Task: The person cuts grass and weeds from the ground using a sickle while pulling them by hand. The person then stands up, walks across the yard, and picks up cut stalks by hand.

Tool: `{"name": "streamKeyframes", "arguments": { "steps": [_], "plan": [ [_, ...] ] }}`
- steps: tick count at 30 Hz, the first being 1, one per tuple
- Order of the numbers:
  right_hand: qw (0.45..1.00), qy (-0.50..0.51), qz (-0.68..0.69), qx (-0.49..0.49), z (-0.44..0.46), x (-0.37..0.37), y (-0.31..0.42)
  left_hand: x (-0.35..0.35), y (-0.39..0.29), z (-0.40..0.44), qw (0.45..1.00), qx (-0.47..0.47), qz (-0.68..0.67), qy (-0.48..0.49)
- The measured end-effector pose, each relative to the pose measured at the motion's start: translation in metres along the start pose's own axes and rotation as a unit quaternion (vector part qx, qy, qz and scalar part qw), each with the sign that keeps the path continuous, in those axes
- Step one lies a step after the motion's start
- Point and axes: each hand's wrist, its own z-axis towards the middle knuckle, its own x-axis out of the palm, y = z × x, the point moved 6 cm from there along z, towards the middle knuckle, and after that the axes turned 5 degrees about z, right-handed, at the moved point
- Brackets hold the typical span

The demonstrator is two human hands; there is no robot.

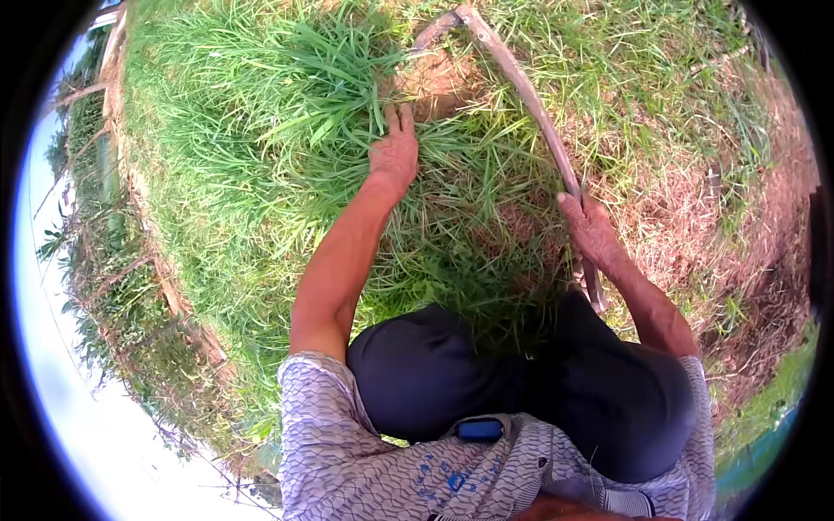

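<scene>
My left hand (pixel 395 156) reaches into tall green grass (pixel 304 95), touching the right side of the clump. At least two of its fingers are stretched out; the others are partly lost among the blades. Closed around the lower part of a long wooden handle is my right hand (pixel 595 230). The handle belongs to a hooked tool (pixel 530 94), whose short head bends left at the far end, over a bare patch of brown soil (pixel 439 82). I cannot tell whether that head is a sickle blade or a hoe. Its butt end comes down beside my right knee.
My dark-trousered knees (pixel 417 369) are bent close to the grass. Dry, straw-coloured grass (pixel 686 226) covers the ground on the right. Along the left run shrubs (pixel 122 295) and thin branches. A bluish-green strip shows at the lower right edge.
</scene>
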Motion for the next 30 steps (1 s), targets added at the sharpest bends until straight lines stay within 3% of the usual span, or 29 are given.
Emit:
{"name": "streamKeyframes", "arguments": {
  "steps": [3,5,9,11,12,15,23,24,27,30],
  "plan": [
    [0.995,0.019,-0.083,-0.057,-0.013,0.010,-0.034,0.009,0.017,0.003,0.998,-0.047,0.008,0.046],
    [0.997,0.071,-0.004,0.033,-0.036,0.007,-0.072,0.029,0.027,-0.001,0.999,-0.017,-0.015,0.045],
    [0.990,0.097,0.058,0.089,-0.066,-0.005,-0.041,0.037,0.026,-0.003,0.999,0.021,-0.019,-0.028],
    [0.994,0.047,0.062,0.081,-0.052,0.001,-0.010,0.033,0.027,-0.004,0.999,0.015,-0.019,-0.030],
    [1.000,0.022,0.009,0.002,-0.034,0.005,-0.014,0.031,0.029,-0.006,0.999,0.011,-0.019,-0.030],
    [0.992,-0.007,-0.098,-0.073,-0.024,0.022,-0.012,0.028,0.029,-0.005,0.998,0.033,-0.016,-0.060],
    [0.993,-0.026,-0.100,-0.064,-0.011,0.033,-0.015,0.030,0.028,-0.008,0.994,0.037,-0.032,-0.100],
    [0.999,0.015,-0.042,0.003,-0.019,0.037,-0.014,0.028,0.024,-0.008,0.994,0.040,-0.033,-0.100],
    [0.997,0.061,0.023,0.041,-0.024,0.037,-0.021,0.030,0.028,-0.008,0.996,-0.001,-0.063,-0.055],
    [0.999,0.042,-0.020,-0.005,-0.015,0.026,-0.018,0.030,0.030,-0.012,0.995,0.002,-0.061,-0.074]
  ]
}}
